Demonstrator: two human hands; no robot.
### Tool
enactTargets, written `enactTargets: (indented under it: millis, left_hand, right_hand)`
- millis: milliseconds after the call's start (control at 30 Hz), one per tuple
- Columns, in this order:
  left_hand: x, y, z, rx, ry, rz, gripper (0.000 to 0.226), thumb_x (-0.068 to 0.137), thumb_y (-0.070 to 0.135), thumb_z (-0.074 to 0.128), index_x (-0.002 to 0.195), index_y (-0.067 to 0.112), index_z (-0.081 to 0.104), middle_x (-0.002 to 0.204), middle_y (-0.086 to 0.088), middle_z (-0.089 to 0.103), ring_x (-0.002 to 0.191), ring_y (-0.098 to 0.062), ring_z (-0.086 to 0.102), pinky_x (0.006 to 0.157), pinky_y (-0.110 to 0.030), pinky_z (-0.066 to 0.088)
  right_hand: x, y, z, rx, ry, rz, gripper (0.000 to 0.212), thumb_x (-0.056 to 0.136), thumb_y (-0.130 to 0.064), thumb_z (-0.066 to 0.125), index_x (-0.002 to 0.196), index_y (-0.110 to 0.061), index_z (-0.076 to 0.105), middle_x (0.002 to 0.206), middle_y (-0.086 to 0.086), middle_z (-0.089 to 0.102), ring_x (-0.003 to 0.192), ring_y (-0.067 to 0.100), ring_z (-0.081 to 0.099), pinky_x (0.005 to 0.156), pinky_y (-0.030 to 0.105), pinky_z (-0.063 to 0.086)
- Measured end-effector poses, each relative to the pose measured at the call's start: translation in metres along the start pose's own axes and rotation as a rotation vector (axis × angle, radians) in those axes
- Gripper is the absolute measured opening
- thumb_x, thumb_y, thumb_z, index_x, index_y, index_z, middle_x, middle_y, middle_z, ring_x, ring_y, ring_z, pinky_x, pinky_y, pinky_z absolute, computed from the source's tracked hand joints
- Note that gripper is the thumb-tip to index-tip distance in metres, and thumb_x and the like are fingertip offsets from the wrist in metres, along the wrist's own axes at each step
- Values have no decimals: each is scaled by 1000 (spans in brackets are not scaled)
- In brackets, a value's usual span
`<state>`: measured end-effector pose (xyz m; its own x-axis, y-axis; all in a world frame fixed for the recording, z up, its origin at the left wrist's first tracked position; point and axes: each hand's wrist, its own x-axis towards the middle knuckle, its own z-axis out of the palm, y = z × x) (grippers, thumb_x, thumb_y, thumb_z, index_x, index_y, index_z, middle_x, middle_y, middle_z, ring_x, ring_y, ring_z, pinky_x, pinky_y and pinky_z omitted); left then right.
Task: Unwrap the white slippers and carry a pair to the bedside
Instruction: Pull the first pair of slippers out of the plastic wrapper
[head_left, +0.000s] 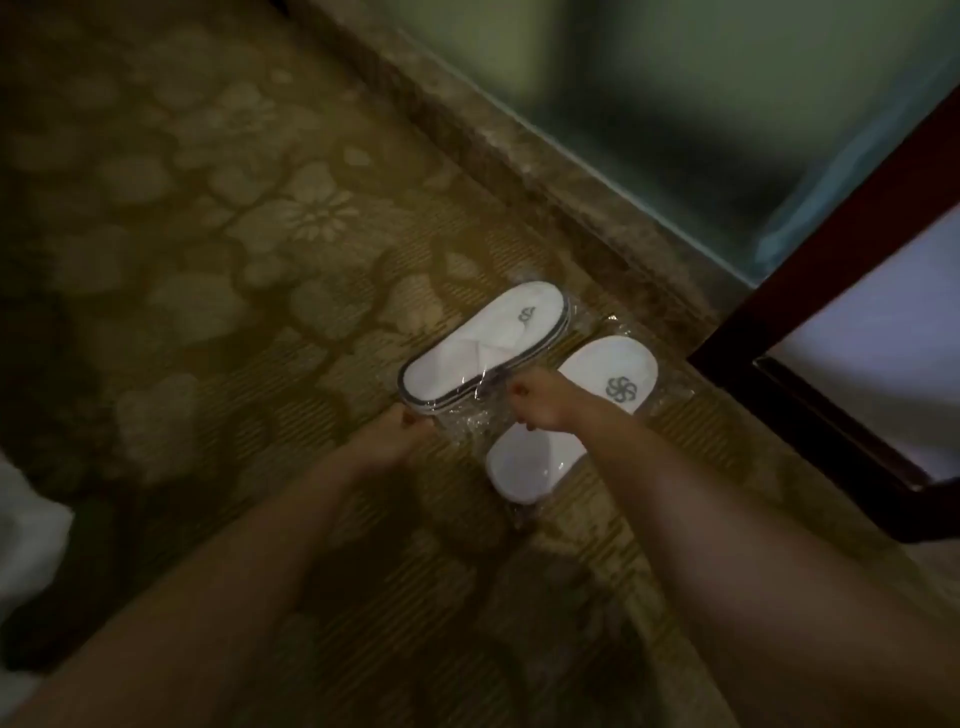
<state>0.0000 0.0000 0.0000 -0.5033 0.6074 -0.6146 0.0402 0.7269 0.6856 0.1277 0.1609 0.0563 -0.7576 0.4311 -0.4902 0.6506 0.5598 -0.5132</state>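
Observation:
Two packs of white slippers lie on the patterned carpet, each in clear plastic. The left pack (483, 348) shows a stacked pair with dark edging and a grey logo. The right pack (571, 415) lies beside it, partly under my right forearm. My left hand (389, 436) pinches the clear plastic wrap (462, 421) at the heel end of the left pack. My right hand (535, 400) grips the same wrap a little to the right, fingers closed on it.
The gold floral carpet (234, 260) spreads to the left and toward me. A stone threshold (545, 171) runs diagonally behind the slippers, with a glass panel beyond. A dark wooden frame (831, 322) stands at the right. White fabric (26, 530) shows at the left edge.

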Motion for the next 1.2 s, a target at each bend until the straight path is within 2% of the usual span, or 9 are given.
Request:
enactTargets:
  millis: [67,233,333,433,533,667,833,1000,1200]
  left_hand:
    - [3,-3,1,88,-20,74,51,93,25,52,137,5,36,137,-18,50,127,-31,48,106,-43,38]
    - [8,-2,-2,276,-27,199,67,91,27,54,147,5,24,153,-10,32,140,-23,32,118,-36,25]
    - [5,3,-8,298,1,278,62,93,18,52,147,4,26,155,-13,28,143,-24,29,118,-37,23]
    - [5,-3,-12,278,59,169,61,93,20,52,144,-2,27,147,-19,36,136,-32,38,114,-37,30]
    - [9,-8,-13,193,72,26,64,93,28,52,142,-5,29,144,-26,40,131,-38,42,109,-44,36]
    - [15,1,-6,61,124,48,50,93,27,52,130,-6,49,136,-30,50,125,-39,49,101,-43,40]
    - [31,4,11,-169,180,-65,49,92,21,51,136,1,45,138,-19,52,126,-30,50,97,-24,39]
    - [40,7,26,-435,211,-279,62,87,34,53,137,1,40,141,-25,47,130,-39,46,111,-48,36]
    - [53,19,37,-821,310,-317,60,90,27,53,140,2,32,140,-24,45,126,-38,47,107,-47,41]
  right_hand:
    - [11,-3,1,-6,33,-18,29,90,-13,44,96,6,65,104,25,66,95,36,62,80,40,50]
    - [28,5,15,-69,57,-59,28,90,-13,47,101,3,66,106,22,66,98,34,62,82,38,48]
    - [28,15,28,-161,20,-61,26,87,-13,52,103,1,67,111,21,66,104,33,60,87,38,48]
    - [31,9,27,-85,211,-155,29,86,-11,52,112,-3,63,119,21,57,109,34,55,93,35,45]
    - [37,-2,27,-77,286,-251,45,87,-13,52,132,-7,50,141,18,42,127,33,42,106,35,34]
    - [45,-6,41,-273,78,-252,63,91,-26,53,147,-16,25,157,11,19,143,24,22,117,35,21]
    - [49,6,51,-292,-27,-225,62,93,-33,49,147,-15,24,156,7,26,140,22,29,115,34,24]
    - [44,18,63,-231,-49,-216,68,93,-27,50,149,-15,14,158,8,16,142,24,25,116,32,22]
    - [48,17,64,-148,-2,-218,67,91,-24,52,148,-16,19,149,11,37,133,27,41,109,34,33]
